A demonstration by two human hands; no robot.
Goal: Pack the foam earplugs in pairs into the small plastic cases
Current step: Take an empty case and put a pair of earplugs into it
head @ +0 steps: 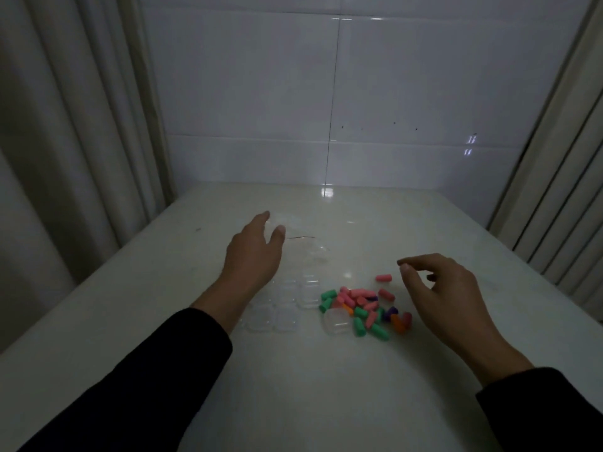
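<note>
near table [293,386]: bare | centre: clear cases [287,308] beside earplug heap [365,308] | far-left: clear bowl [306,249] | far-right table: bare

Left grip [253,247] reaching forward, fingers curled; right grip [439,282] hovering, fingers loosely curled

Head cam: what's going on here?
A person is sorting foam earplugs into small clear cases on a white table. The left hand holds something clear and crumpled, seemingly a plastic bag. The right hand hovers empty by a stray pink earplug. The cases look empty.
</note>
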